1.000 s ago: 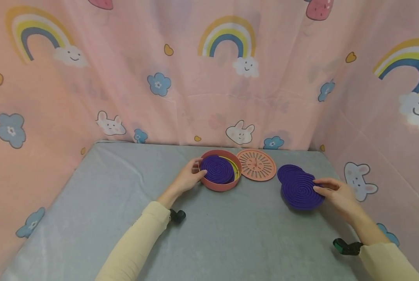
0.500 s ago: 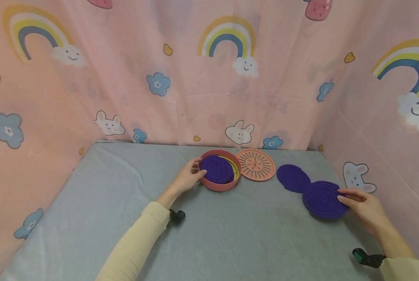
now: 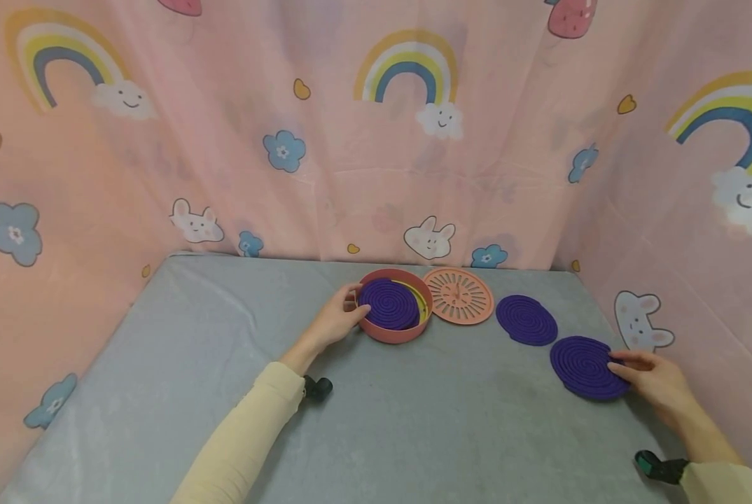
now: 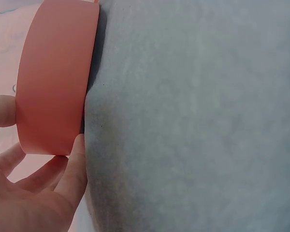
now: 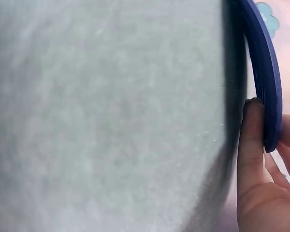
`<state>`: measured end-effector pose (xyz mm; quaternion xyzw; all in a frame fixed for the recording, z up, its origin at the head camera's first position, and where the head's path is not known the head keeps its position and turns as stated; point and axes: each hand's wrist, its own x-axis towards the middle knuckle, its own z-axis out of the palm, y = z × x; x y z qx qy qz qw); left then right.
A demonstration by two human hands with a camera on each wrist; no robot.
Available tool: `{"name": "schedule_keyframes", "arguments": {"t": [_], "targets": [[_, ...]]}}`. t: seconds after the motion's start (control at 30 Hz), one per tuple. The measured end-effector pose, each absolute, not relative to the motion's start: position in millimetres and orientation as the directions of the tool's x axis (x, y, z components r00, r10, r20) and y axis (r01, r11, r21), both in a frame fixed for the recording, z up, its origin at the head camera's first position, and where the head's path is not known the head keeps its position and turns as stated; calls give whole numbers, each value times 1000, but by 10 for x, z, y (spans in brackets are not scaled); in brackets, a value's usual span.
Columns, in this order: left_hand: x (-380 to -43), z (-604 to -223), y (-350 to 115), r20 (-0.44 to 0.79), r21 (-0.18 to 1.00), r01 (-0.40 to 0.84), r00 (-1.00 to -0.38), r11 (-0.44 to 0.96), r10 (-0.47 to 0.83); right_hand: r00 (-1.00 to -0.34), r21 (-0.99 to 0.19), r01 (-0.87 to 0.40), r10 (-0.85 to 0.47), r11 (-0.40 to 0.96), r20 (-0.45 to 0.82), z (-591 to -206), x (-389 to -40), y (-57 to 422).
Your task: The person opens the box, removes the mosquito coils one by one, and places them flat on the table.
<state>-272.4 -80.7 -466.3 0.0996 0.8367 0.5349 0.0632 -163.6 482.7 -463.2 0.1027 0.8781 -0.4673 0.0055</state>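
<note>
My right hand (image 3: 656, 385) pinches the right edge of a purple spiral mosquito coil (image 3: 585, 367), thumb above and fingers underneath. In the right wrist view the coil (image 5: 268, 72) shows edge-on, with a gap between it and the grey cloth near the fingers. A second purple coil (image 3: 527, 320) lies flat just beyond it. My left hand (image 3: 335, 318) grips the left side of a round red mosquito-coil box (image 3: 393, 337), thumb at the rim. Inside the box another purple coil (image 3: 388, 304) rests over something yellow (image 3: 421, 299). The left wrist view shows fingers under the box wall (image 4: 58, 82).
An orange slotted lid (image 3: 461, 297) with a small upright prong lies against the box's right side. The grey-covered table (image 3: 414, 420) ends at a pink patterned curtain (image 3: 351, 196) behind and at both sides.
The right hand has carried its coil right and toward me, off the second coil, and lowered it close to the cloth. The left hand and box have stayed in place.
</note>
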Motion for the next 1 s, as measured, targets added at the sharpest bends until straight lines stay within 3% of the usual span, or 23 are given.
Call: {"name": "schedule_keyframes", "arguments": {"t": [0.23,0.43,0.6,0.83,1.0], "targets": [[-2719,-4656,-799,-3,907,95,-973,411,233,-985,-577,105,166,810,54,-4591,-1685,4788],[-2721,-4659,-802,-11,904,85,-975,420,221,-984,-446,6,85,895,157,-4528,-1746,4691],[-2722,-4660,-813,-15,904,79,-976,421,216,-991,-468,-11,52,884,122,-4487,-1834,4494],[-2725,-4657,-809,-14,905,83,-975,417,223,-999,-703,-24,15,711,49,-4470,-2011,4132],[-2726,-4666,-802,-9,902,87,-976,423,219,-998,-762,-65,-46,644,46,-4400,-2154,3788]]}}
